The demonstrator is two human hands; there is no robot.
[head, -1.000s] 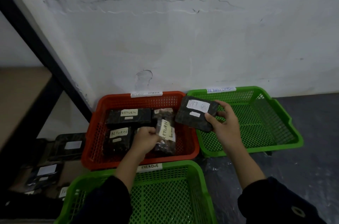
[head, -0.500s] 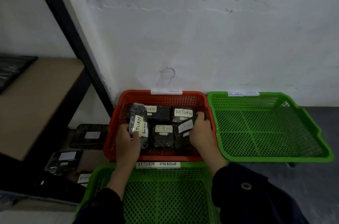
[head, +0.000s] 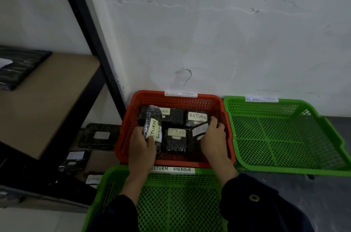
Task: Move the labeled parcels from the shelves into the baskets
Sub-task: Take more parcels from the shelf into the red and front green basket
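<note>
Reaching into the red basket [head: 176, 163] against the wall, both hands hold dark wrapped parcels. The left hand [head: 141, 146] has its grip closed around the lower end of the tall parcel [head: 152, 127], which stands on end at the basket's left side with its white "RETURN" label facing the camera. The right hand [head: 213, 136] has its grip closed on the right side of the tilted parcel [head: 196, 133] at the basket's front right, fingers curled over its far edge; the writing on its label is blurred. Three more lie flat in the same basket: the back-left parcel [head: 173, 115], the back-right parcel [head: 197, 116] marked "RETURN", and the middle parcel [head: 175, 137] at the front, between the two held ones. A paper strip [head: 180, 94] reading "RETURN OVERDUE" sits on the basket's back rim. The right green basket [head: 322, 117] stands just beside the red one, and the near green basket [head: 171, 203] lies under the person's forearms. On the left, the shelf [head: 47, 98] carries a dark flat parcel [head: 19, 66], and the lower-shelf parcels [head: 100, 134] lie below it.
</note>
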